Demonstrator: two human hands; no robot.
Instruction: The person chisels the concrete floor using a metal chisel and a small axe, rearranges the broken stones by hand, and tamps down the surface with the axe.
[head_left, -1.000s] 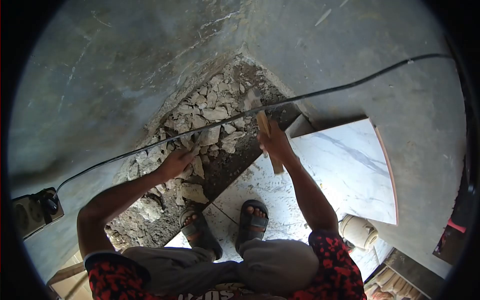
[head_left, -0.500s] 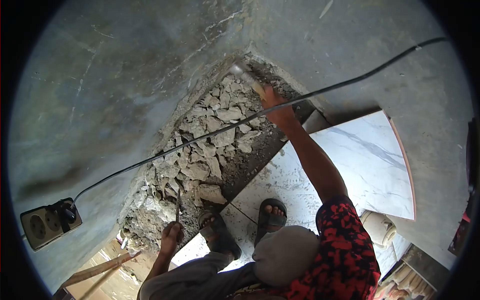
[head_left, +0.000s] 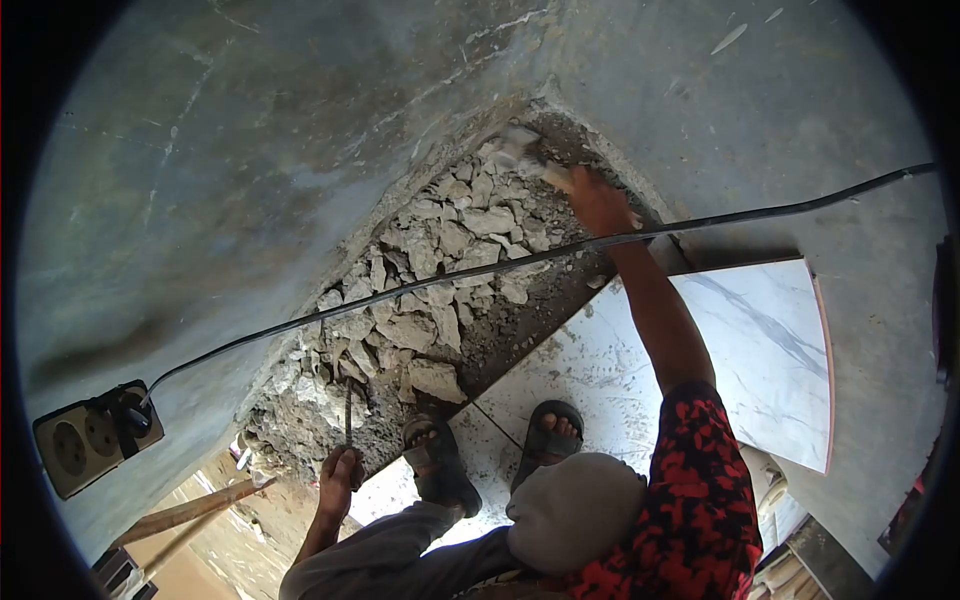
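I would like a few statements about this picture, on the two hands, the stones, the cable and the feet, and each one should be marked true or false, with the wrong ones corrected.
1. The right hand holds a hammer. True.
2. The left hand is empty. False: it is closed around a thin metal rod.
3. Broken stones lie beside the gray wall. True.
4. The black cable hangs loose, with neither end plugged in. False: one end goes into the socket at the left of the picture.
5. The feet wear dark sandals. True.
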